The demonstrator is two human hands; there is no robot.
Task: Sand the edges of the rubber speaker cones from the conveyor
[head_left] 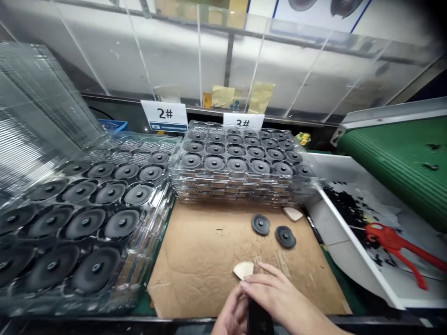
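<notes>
Near the front edge of a cardboard sheet (195, 260), my left hand (230, 309) and my right hand (279, 293) come together. The left fingers are curled, partly hidden under the right hand. My right hand is closed over them, fingers bent inward. Between the palms shows a black object (258, 318); its kind and grip are hidden. Just beyond the fingertips is a cream wedge-shaped piece (243, 270); I cannot tell whether a finger touches it. Two black round parts with centre studs, one left (260, 224) and one right (285, 236), lie farther back on the cardboard, near another cream piece (292, 214).
Stacked clear trays (240, 181) of black discs stand behind the cardboard, with more trays (139, 223) at left. To the right, a white bin (352, 246) holds black scraps and a red-handled tool (394, 244). A green conveyor belt (394, 153) lies beyond it.
</notes>
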